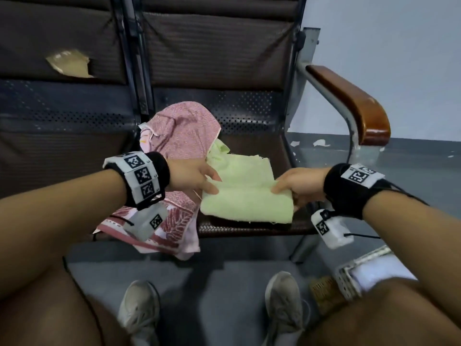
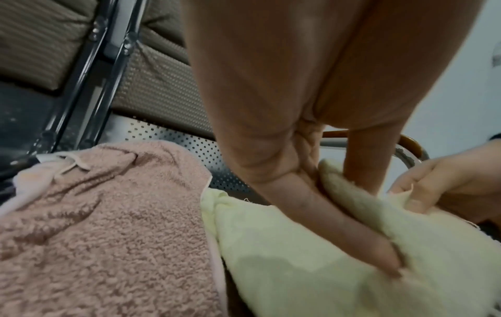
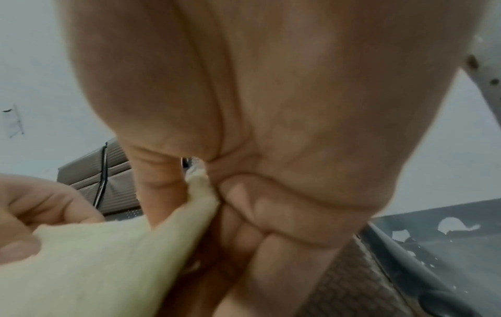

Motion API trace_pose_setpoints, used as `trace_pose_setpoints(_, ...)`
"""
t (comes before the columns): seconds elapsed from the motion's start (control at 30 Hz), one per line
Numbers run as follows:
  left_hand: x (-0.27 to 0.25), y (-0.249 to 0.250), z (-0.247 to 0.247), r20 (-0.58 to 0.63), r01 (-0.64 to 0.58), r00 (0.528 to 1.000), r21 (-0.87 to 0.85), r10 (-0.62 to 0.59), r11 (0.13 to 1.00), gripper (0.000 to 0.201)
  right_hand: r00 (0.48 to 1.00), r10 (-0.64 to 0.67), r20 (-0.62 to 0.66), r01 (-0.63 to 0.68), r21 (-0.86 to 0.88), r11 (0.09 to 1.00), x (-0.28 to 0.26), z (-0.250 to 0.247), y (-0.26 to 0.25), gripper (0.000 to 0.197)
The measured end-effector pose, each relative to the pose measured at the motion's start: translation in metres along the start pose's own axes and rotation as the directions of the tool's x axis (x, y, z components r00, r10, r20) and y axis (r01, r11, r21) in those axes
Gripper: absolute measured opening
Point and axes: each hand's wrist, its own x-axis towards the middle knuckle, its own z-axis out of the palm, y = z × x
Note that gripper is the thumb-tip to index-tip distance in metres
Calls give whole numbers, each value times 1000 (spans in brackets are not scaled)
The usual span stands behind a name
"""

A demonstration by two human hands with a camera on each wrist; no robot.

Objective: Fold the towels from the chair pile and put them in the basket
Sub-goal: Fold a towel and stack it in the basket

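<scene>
A pale green towel (image 1: 245, 196) lies partly folded on the chair seat (image 1: 252, 148), its near half doubled over. My left hand (image 1: 212, 182) pinches its left edge; in the left wrist view the thumb (image 2: 325, 216) lies on top of the green towel (image 2: 298, 268). My right hand (image 1: 282, 187) pinches the right edge, the green towel (image 3: 108, 268) squeezed between its curled fingers (image 3: 271, 214). A crumpled pink towel (image 1: 182, 131) is heaped behind the green one. A pink patterned towel (image 1: 174, 221) hangs over the seat's front edge under my left wrist.
The chair's wooden armrest (image 1: 354, 101) rises to the right of the seat. On the floor at the lower right stands a white perforated basket (image 1: 346, 278) with white cloth in it, a brown woven thing (image 1: 324, 293) beside it. My shoes (image 1: 139, 310) stand below the seat.
</scene>
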Motion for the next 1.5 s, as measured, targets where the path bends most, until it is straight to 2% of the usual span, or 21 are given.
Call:
trace_pose_setpoints(0.1,17,2,-5,-23,21,999,-35,-22,999,29,998,25,-64,-16,127,992,10,-2,-4,27)
trace_pose_setpoints(0.2,46,2,-13,-260,-20,966,-114,-10,993,26,982,-24,-187,47,121,992,30,-12,-12,9)
trace_pose_setpoints(0.27,65,0,-19,-407,-52,913,-133,-7,990,23,951,-37,-307,89,158,983,49,-19,-14,13)
trace_pose_setpoints(0.37,90,-11,-26,-547,-38,837,-18,22,999,20,861,-103,-499,113,-10,994,77,-25,-13,13)
trace_pose_setpoints(0.47,108,-22,-24,-637,17,769,107,56,994,15,800,-163,-577,125,-104,987,97,-24,-16,11)
trace_pose_setpoints(0.57,119,-27,-19,-688,36,724,101,44,994,32,780,-172,-601,111,-139,984,111,-18,-18,12)
trace_pose_setpoints(0.63,118,-28,-17,-712,14,696,138,90,990,42,781,-206,-589,93,-217,972,114,-15,-18,28)
trace_pose_setpoints(0.67,114,-28,-15,-716,-10,687,165,126,986,39,773,-249,-584,98,-278,955,112,-13,-17,35)
trace_pose_setpoints(0.7,109,-30,-13,-696,-48,701,169,153,984,31,757,-309,-576,114,-348,930,107,-10,-17,38)
trace_pose_setpoints(0.77,98,-35,-8,-546,-125,819,129,176,984,15,717,-437,-543,155,-486,860,94,-4,-15,29)
trace_pose_setpoints(0.8,92,-39,-4,-448,-154,873,127,195,980,17,718,-476,-508,177,-528,831,86,-2,-13,23)
trace_pose_setpoints(0.87,82,-49,2,-307,-142,924,280,229,950,40,806,-461,-370,213,-546,810,72,1,-6,23)
trace_pose_setpoints(0.93,76,-59,8,-274,-96,924,507,266,857,65,896,-390,-213,196,-597,778,61,7,4,48)
trace_pose_setpoints(1.0,73,-66,11,-287,-75,913,578,289,812,71,919,-364,-151,175,-671,721,55,11,12,74)
trace_pose_setpoints(1.03,72,-67,11,-310,-72,903,575,298,815,66,918,-369,-145,169,-698,696,55,13,14,77)
trace_pose_setpoints(1.07,71,-68,12,-341,-69,887,566,310,821,57,911,-383,-151,164,-721,673,56,15,15,72)
trace_pose_setpoints(1.13,70,-65,12,-397,-53,857,567,328,822,37,882,-434,-183,164,-744,648,57,15,12,44)
trace_pose_setpoints(1.17,68,-62,11,-419,-50,845,558,333,828,28,864,-459,-207,167,-742,649,55,14,10,29)
trace_pose_setpoints(1.23,65,-55,8,-451,-66,835,488,316,870,18,837,-484,-256,179,-708,683,49,11,7,19)
trace_pose_setpoints(1.37,59,-49,3,-463,-137,851,258,247,956,40,815,-477,-328,243,-555,796,35,1,4,17)
trace_pose_setpoints(1.5,64,-43,4,-490,-179,862,-59,127,982,52,840,-390,-377,330,-214,919,36,-3,2,17)
